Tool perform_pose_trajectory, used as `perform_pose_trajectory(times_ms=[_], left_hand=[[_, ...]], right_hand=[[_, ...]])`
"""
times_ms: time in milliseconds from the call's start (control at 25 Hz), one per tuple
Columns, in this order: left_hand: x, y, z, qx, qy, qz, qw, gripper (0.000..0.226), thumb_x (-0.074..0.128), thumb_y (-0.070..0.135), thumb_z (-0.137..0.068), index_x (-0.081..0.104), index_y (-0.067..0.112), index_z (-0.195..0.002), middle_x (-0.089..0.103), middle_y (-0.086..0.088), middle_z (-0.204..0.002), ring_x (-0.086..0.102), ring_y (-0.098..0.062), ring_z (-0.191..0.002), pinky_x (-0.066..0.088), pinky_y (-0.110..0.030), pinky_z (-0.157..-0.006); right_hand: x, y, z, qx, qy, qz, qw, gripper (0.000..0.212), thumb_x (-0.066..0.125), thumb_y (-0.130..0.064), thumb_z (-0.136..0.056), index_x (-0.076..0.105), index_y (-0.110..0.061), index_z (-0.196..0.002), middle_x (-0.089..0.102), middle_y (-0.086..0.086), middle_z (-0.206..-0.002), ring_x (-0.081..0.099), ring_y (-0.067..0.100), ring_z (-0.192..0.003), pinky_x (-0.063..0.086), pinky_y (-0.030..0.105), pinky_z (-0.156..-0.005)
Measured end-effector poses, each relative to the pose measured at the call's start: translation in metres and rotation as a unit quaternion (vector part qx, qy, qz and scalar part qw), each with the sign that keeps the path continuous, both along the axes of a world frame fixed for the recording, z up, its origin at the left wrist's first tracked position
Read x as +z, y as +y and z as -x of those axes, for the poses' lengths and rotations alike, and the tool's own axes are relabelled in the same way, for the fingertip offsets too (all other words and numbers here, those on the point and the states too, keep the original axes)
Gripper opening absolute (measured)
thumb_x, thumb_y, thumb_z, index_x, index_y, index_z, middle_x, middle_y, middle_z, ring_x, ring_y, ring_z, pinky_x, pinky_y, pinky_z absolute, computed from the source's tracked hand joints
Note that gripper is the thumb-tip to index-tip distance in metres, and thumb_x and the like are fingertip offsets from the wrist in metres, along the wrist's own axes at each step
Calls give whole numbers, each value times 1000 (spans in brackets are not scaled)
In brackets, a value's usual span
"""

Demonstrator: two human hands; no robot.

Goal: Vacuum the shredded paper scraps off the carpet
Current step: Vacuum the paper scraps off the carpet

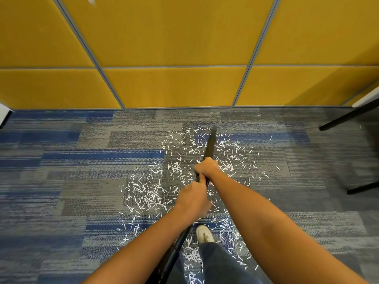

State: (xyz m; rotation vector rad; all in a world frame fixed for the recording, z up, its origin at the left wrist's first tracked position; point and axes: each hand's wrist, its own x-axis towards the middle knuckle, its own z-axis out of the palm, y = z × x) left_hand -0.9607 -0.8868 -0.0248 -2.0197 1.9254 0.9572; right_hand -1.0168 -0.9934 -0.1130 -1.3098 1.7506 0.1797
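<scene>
Suction pass in hand: right hand (206, 168) and left hand (192, 198), fingers curled round the black vacuum wand (210, 144), aim its tip at twelve o'clock among paper scraps (151, 193) strewn across the carpet (61, 181); the next move probably calls for sweeping toward the dense eight-o'clock patch.
</scene>
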Motion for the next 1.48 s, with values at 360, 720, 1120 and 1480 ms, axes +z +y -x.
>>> perform_pose_trajectory(times_ms=[360, 720, 1120, 1480], left_hand=[[3, 21, 28, -28, 43, -3, 999, 67, 48, 10, -91, 14, 9, -150, 61, -16, -106, 62, -33, -94, 43, -35, -67], [0, 36, 4, -13, 7, -1, 1000, 74, 50, 13, -91, 8, 12, -152, 61, -14, -108, 61, -32, -96, 45, -36, -69], [3, 35, -21, 13, 0, -11, 1000, 73, 53, 8, -88, 15, 15, -150, 59, -12, -104, 60, -28, -89, 45, -33, -63], [12, 19, 15, -53, 16, -4, 998, 69, 55, 4, -87, 21, 10, -147, 60, -13, -103, 59, -28, -85, 43, -31, -62]], right_hand=[[-3, 25, 44, -30, 53, -22, 998, 37, 62, -20, -83, 55, 0, -113, 58, 10, -102, 55, 18, -70, 36, 22, -41], [-12, 35, 15, -2, 23, -15, 1000, 38, 64, -23, -78, 60, -1, -109, 61, 9, -96, 51, 14, -58, 31, 18, -36], [-2, 34, -18, 13, 7, -26, 1000, 41, 60, -20, -79, 56, -1, -115, 56, 5, -85, 50, 13, -56, 35, 21, -38], [6, 26, 34, -32, 32, -23, 999, 20, 58, -17, -84, 57, -3, -98, 51, 5, -76, 48, 15, -55, 36, 21, -39]])
